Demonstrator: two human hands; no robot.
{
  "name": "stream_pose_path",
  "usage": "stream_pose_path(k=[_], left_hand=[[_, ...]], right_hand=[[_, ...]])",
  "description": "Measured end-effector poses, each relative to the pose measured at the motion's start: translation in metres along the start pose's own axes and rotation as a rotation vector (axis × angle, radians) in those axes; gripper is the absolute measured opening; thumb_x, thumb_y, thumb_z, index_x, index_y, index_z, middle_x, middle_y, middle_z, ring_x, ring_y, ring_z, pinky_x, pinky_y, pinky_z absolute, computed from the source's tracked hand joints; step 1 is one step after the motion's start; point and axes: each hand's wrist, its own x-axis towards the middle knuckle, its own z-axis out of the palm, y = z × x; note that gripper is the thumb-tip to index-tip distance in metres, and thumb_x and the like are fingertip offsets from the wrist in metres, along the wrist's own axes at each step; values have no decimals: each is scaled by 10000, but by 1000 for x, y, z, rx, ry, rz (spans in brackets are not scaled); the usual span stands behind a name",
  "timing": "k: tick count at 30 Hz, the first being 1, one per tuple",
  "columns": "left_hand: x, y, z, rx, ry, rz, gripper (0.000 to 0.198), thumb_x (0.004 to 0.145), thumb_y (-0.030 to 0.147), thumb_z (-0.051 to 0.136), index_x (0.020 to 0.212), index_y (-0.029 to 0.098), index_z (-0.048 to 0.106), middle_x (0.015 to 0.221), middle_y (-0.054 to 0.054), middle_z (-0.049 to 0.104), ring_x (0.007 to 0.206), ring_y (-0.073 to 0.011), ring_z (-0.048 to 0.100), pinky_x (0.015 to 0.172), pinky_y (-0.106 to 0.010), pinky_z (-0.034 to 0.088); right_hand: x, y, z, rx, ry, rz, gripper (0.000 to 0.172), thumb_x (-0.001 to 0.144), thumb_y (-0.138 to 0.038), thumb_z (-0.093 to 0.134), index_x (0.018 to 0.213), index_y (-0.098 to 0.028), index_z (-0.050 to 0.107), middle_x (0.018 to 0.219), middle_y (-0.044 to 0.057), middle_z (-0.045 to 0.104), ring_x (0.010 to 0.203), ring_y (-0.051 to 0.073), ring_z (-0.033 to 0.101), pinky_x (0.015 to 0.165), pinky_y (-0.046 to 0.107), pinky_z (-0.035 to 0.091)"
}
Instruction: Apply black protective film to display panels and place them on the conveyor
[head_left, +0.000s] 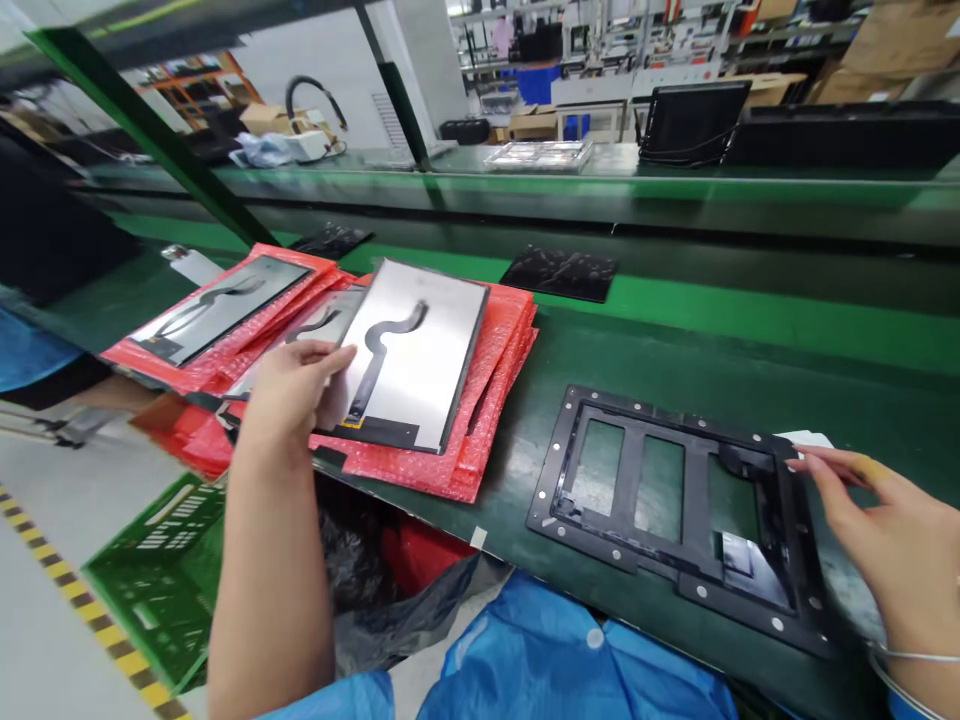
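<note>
1. Far left of the black frame, a silver-backed display panel lies on red bubble-wrap pouches.
2. Nearer the frame, on its left, the left hand grips the left edge of a second silver-backed panel, tilted over more red pouches. Held by one side only, it could slip or flex; its curved ribbon cable could snag if it catches a pouch.
3. The frame lies flat on the green worktop, its windows showing through. A bump could shift it.
4. At the frame's upper right corner, the right hand has thumb and fingers close together; whether they pinch it, I cannot tell.
</note>
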Motion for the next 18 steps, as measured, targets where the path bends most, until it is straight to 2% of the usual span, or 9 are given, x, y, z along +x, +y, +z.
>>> stream_pose_path(k=[2,4,7,8,10,12,13,15,18], left_hand=[[-15,6,-10,-180,82,52,498,507,395,783,827,128,510,642,25,552,530,-93,517,459,-191,408],[-38,10,-13,-353,82,109,555,431,319,809,860,130,513,779,0,649,658,-116,612,580,-209,530],[-76,11,3,-555,-164,68,697,413,212,836,1067,130,611,896,-56,698,662,-143,638,590,-220,564],[-88,11,12,-602,-227,17,735,408,207,842,1104,134,615,903,-63,699,652,-150,636,569,-219,559],[-108,8,34,-653,-361,-39,715,457,228,853,1123,142,609,898,-63,697,664,-166,644,580,-237,561],[-123,7,55,-668,-506,-55,625,535,267,849,1093,128,605,873,-71,690,672,-178,647,614,-266,567],[-130,8,63,-669,-575,-62,598,571,285,841,1094,121,602,880,-78,688,686,-183,651,625,-274,567],[-141,12,74,-679,-691,-75,568,641,292,817,1129,115,585,962,-94,689,784,-192,672,674,-258,566],[-154,22,80,-725,-891,-55,509,766,287,743,1206,121,548,1139,-117,658,979,-215,666,705,-223,556]], right_hand=[[2,-3,-2,-3,33,11,229,1028,-328,455,962,-162,598,908,-49,543,635,245,580,437,314,311],[6,-15,-5,35,77,37,203,1017,-322,477,963,-169,599,912,-32,545,676,260,579,509,302,350],[14,-53,-9,181,37,20,147,1073,-252,502,1094,-166,618,1044,36,520,865,314,541,771,306,380],[17,-70,-9,249,-5,-51,169,1082,-198,494,1205,-155,602,1102,63,494,910,324,523,848,333,363],[24,-103,-6,390,-170,-239,388,1035,-39,406,1410,-129,450,1237,117,402,1045,353,443,927,422,342],[31,-130,2,445,-319,-439,557,935,92,273,1457,-80,361,1296,148,333,1131,354,355,973,469,285],[35,-140,7,472,-401,-496,579,903,118,246,1446,-54,350,1306,159,315,1153,349,325,1000,480,248],[41,-148,12,488,-425,-565,561,858,123,254,1398,2,346,1308,194,293,1166,347,302,1023,459,215],[46,-140,6,466,-395,-578,516,867,70,303,1375,13,375,1307,198,293,1153,337,326,1026,386,244]])
